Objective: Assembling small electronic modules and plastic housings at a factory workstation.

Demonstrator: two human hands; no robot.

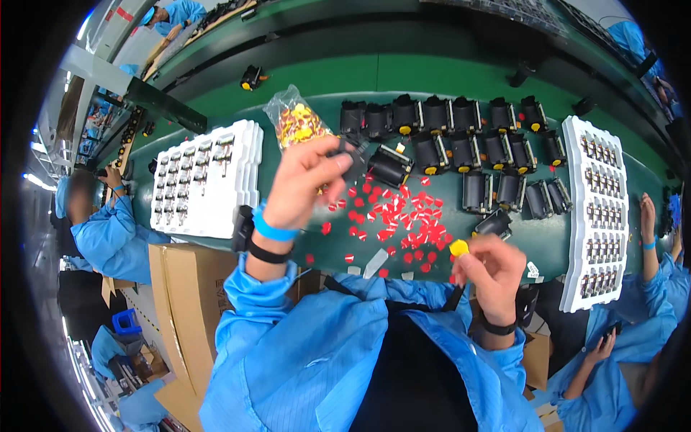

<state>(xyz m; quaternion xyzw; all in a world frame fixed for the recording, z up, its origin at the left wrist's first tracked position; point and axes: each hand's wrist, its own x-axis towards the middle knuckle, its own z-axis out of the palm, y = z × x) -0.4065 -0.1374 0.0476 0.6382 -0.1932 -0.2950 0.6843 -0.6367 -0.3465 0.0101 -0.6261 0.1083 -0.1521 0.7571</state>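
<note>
Over the green table, my left hand [306, 180] is closed on a dark plastic part [354, 160], partly hidden by my fingers and blurred. Nearer to me and to the right, my right hand [493, 273] pinches a small yellow disc [458, 248] between thumb and fingertips. Many red discs [392, 216] lie scattered on the table between my hands. Just beyond my left hand lies a clear bag [296, 122] of yellow and red pieces. A black cylindrical housing [389, 167] lies on its side close to the dark part. Another housing [493, 225] lies just beyond my right hand.
Several black housings [437, 115] stand in rows at the back right. White trays of small metal parts flank the work area, a left stack [248, 155] and a right stack [574, 216]. A cardboard box [173, 302] stands at lower left. Co-workers in blue sit on both sides.
</note>
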